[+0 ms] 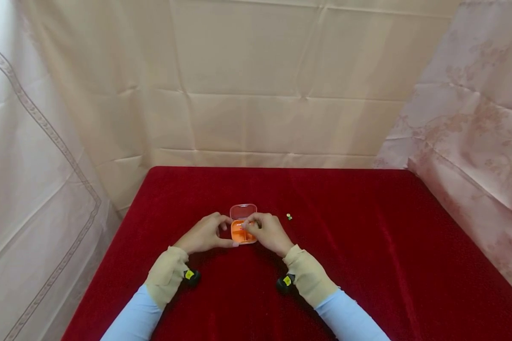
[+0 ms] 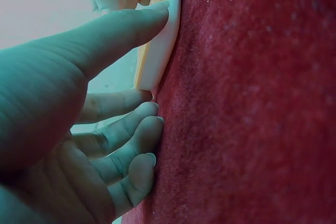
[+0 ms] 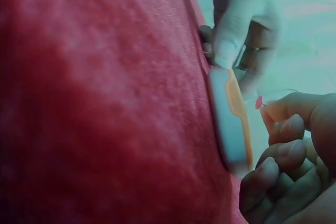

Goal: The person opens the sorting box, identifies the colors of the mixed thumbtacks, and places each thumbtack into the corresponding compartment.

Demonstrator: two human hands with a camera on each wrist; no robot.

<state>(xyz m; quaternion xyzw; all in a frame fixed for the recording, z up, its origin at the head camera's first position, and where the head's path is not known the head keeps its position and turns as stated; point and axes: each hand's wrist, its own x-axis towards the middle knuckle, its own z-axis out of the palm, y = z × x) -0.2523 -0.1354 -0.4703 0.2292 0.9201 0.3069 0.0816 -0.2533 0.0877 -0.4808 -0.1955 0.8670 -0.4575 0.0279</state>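
A small pill box [image 1: 238, 232] with orange compartments and a white outer shell sits on the red cloth, its clear lid [image 1: 243, 211] raised at the back. My left hand [image 1: 206, 233] holds the box by its left side, with the thumb [image 2: 131, 27] along the front wall and the index finger at the far end. Over the right compartments is my right hand [image 1: 269, 232]. Its thumb and index finger pinch a tiny pin with a round pink head [image 3: 259, 102], just above the orange rim. The right hand covers part of the box in the head view.
Right of the box, a few tiny yellow and green pieces [image 1: 289, 217] lie on the cloth. The red-covered table [image 1: 367, 246] runs back to a beige curtain [image 1: 281, 94], with pale curtains at both sides.
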